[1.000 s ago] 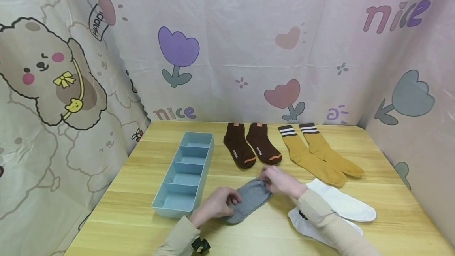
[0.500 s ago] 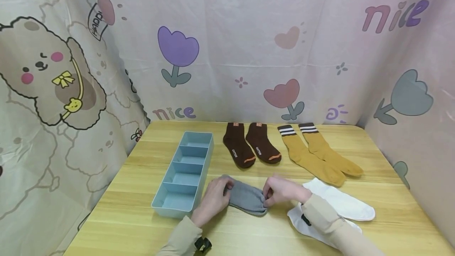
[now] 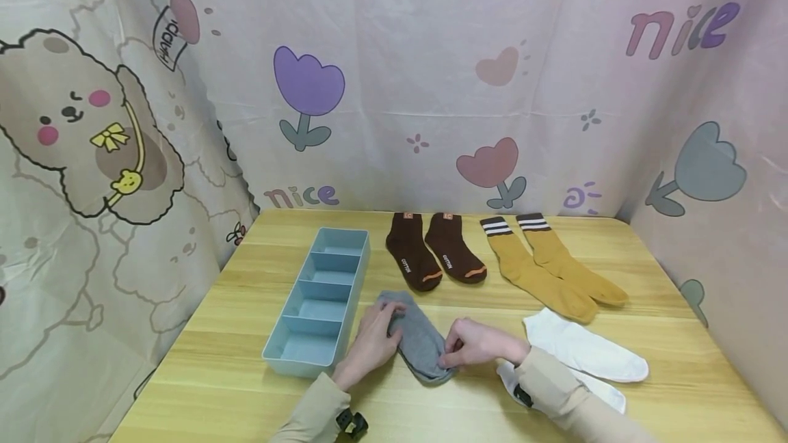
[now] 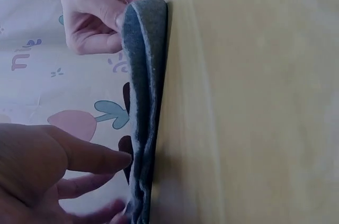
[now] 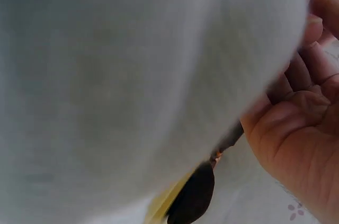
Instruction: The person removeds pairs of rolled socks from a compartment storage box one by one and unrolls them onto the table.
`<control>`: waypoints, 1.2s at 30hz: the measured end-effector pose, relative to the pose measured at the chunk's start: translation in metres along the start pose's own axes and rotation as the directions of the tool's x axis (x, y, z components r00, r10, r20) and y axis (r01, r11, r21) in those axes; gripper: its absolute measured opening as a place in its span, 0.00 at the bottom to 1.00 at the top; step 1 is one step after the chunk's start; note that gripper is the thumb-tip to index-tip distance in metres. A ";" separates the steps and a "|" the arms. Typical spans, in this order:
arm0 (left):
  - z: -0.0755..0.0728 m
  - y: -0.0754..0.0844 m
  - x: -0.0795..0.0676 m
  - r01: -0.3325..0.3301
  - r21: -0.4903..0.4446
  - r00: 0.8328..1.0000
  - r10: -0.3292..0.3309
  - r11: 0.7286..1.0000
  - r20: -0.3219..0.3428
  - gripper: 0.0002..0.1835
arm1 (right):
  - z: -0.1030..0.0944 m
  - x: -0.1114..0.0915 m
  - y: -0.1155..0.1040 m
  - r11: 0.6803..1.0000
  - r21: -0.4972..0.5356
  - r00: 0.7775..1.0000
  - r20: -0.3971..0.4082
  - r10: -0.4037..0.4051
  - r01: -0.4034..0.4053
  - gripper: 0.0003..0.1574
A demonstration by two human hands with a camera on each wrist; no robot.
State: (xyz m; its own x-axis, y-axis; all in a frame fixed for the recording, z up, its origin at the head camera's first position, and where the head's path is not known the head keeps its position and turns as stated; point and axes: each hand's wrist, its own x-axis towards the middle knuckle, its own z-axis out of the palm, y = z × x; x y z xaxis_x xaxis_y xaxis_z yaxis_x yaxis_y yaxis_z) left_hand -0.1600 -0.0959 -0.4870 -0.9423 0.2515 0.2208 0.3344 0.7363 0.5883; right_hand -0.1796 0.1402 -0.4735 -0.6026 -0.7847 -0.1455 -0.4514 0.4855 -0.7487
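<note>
A grey sock point(image 3: 421, 340) lies slantwise on the table, its layered edge showing in the left wrist view; whether it is one sock or two stacked cannot be told. My left hand point(image 3: 374, 333) rests at its far left part, and the fingers touch the fabric loosely. At the near right end, my right hand point(image 3: 477, 344) pinches the grey sock between thumb and fingertips. White socks point(image 3: 591, 351) lie beside my right forearm, one partly under the sleeve. In the right wrist view, blurred pale cloth point(image 5: 132, 86) covers much of the picture beside the right hand point(image 5: 296, 123).
A blue-grey box point(image 3: 353, 316) with several compartments stands to the left. Two brown socks point(image 3: 412, 258) lie at the back of the wooden table point(image 3: 203, 361), with two mustard striped socks point(image 3: 535, 275) to their right. A printed curtain point(image 3: 394, 87) hangs behind.
The grey sock has turned, its right-hand end swinging toward me and its left-hand end away. My right hand came nearer with that end; my left hand moved away from me along the sock.
</note>
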 end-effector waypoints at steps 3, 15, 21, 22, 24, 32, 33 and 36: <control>0.002 0.000 0.001 0.075 -0.010 0.996 -0.076 0.997 -0.038 0.21 | 0.003 -0.001 -0.002 1.000 0.025 1.000 0.018 0.014 -0.014 0.17; 0.001 -0.003 0.000 0.143 -0.033 0.990 -0.143 0.989 -0.018 0.22 | 0.009 0.002 -0.012 0.999 -0.027 0.998 0.049 -0.028 0.030 0.15; -0.001 -0.001 0.001 0.124 -0.030 0.992 -0.124 0.992 -0.025 0.19 | 0.012 0.002 -0.013 0.999 0.030 0.999 0.046 -0.028 0.026 0.15; -0.001 -0.001 0.001 0.115 -0.028 0.993 -0.116 0.993 -0.029 0.19 | 0.012 0.002 -0.013 0.999 0.050 0.999 0.045 -0.025 0.023 0.15; -0.001 0.000 0.001 0.107 -0.026 0.994 -0.108 0.994 -0.036 0.18 | 0.013 0.001 -0.012 0.995 0.095 0.999 0.048 -0.023 0.019 0.15; -0.004 0.000 0.001 -0.009 -0.044 0.993 0.004 0.999 -0.120 0.12 | 0.012 -0.007 -0.008 0.976 0.207 0.997 0.027 -0.079 0.072 0.15; -0.004 0.000 0.002 -0.022 -0.048 0.990 0.016 0.999 -0.137 0.12 | 0.012 -0.008 -0.007 0.973 0.216 0.996 0.023 -0.085 0.078 0.15; -0.006 0.002 0.004 -0.021 -0.084 0.985 0.006 0.996 -0.174 0.11 | 0.012 -0.011 -0.005 0.964 0.249 0.995 0.005 -0.098 0.094 0.17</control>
State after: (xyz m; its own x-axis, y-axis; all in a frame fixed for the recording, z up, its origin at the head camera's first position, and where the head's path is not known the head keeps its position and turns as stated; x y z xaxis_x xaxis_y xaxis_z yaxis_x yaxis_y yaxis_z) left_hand -0.1633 -0.0972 -0.4809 -0.9234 0.1424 0.3564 0.3539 0.6752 0.6472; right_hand -0.1628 0.1411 -0.4760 -0.5518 -0.8306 -0.0748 -0.3281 0.2986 -0.8962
